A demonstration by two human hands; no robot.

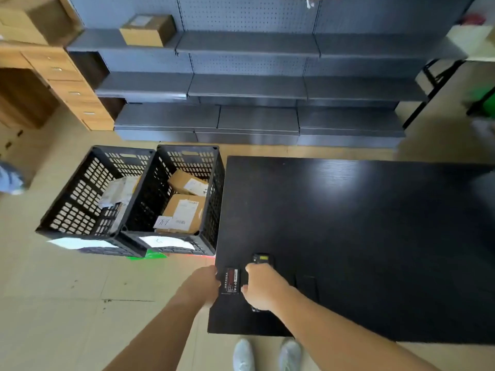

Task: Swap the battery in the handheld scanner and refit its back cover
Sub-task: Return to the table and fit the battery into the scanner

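Observation:
A flat black battery (231, 280) with a red and white label lies near the left front corner of the black table (348, 236). My left hand (202, 286) grips its left edge with curled fingers. My right hand (263, 287) is closed over the black handheld scanner (261, 259), whose top end with a yellowish patch sticks out beyond my fingers; its lower end shows below my hand. A dark flat rectangle (306, 286), possibly the back cover, lies on the table just right of my right wrist.
Two black slatted crates (214, 183) with cardboard parcels stand on the floor left of the table. Grey metal shelving (254, 87) runs along the far side, with a wooden drawer unit (72, 84) at the left. My feet (267, 354) are at the table's near edge.

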